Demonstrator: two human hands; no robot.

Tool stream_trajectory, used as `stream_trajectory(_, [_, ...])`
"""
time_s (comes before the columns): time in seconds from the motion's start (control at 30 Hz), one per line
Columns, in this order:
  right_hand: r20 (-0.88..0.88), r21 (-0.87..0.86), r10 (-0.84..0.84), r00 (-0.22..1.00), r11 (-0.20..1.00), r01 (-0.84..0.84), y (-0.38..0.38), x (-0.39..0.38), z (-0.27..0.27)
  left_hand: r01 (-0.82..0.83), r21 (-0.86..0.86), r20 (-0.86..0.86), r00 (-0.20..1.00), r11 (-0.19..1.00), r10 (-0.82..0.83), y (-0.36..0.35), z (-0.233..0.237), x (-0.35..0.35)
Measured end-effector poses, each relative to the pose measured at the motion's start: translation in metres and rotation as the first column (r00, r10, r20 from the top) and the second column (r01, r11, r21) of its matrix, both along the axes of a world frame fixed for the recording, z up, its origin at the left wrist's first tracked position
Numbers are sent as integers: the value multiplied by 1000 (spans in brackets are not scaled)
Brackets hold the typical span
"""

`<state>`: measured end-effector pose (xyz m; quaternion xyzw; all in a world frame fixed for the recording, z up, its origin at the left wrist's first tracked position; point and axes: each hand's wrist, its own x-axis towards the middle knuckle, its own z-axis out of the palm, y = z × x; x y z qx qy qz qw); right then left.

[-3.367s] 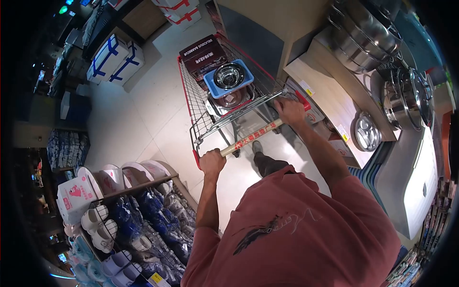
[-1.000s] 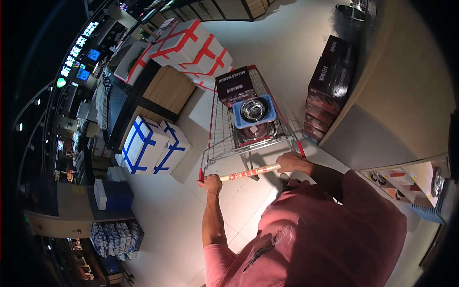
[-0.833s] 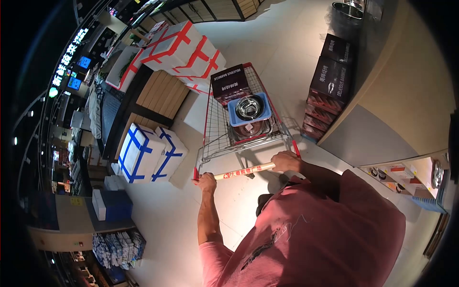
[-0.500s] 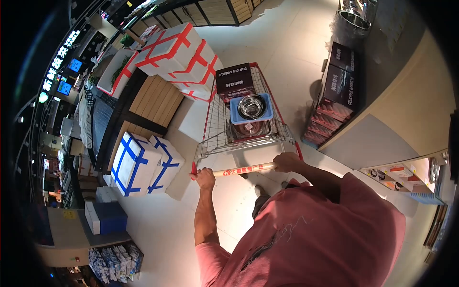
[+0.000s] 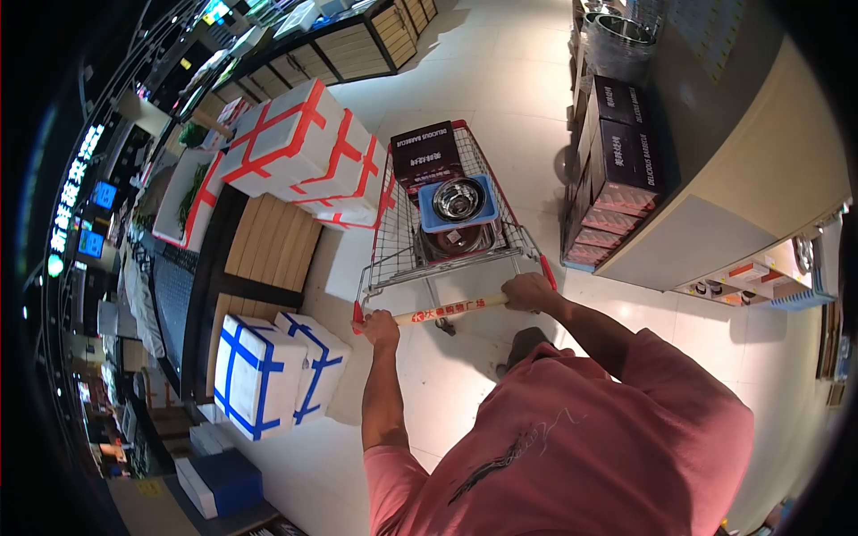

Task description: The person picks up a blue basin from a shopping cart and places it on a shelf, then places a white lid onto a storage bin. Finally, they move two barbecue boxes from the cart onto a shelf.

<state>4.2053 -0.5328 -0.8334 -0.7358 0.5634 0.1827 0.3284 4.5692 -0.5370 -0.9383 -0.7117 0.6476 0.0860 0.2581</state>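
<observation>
My left hand point(image 5: 382, 329) is wrapped round the left end of the cart handle point(image 5: 447, 310), a pale bar with red lettering. My right hand point(image 5: 527, 293) grips the same bar near its right end. Ahead of the bar stands the wire shopping cart point(image 5: 407, 263) with red corners. Inside it lie a dark barbecue box point(image 5: 424, 159) at the far left and a light blue tray point(image 5: 489, 212). A shiny metal bowl point(image 5: 458, 199) sits in the tray. Under the tray are more round items, partly hidden.
On the left, white foam boxes with red tape point(image 5: 290, 134) rest by a wooden counter point(image 5: 273, 241); others with blue tape point(image 5: 255, 375) stand on the floor. On the right are stacked barbecue boxes point(image 5: 617, 165), a curved partition point(image 5: 706, 223) and metal pots point(image 5: 623, 31).
The taped foam boxes and the wooden counter sit lower in view, and the right-hand stack has shifted left. Both hands still hold the bar. One foot shows in a different position.
</observation>
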Motion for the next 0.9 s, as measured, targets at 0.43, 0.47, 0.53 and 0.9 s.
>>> stream_trajectory(0.43, [68,-94,-110,992,989,117,-128,6,-30,66,-25,-101,993,998,-68,-164,-30,15])
stream_trajectory(0.47, [50,-83,-104,993,991,108,-141,8,-36,70,8,-113,991,997,-69,-176,-42,21])
stream_trajectory(0.53, [29,-81,-126,992,988,128,-168,-3,-41,114,-11,-118,986,993,-114,-208,-47,9])
stream_trajectory(0.9, [-122,-180,-227,966,962,204,-292,-64,-86,172,-36,-211,961,984,-176,-326,-68,-65])
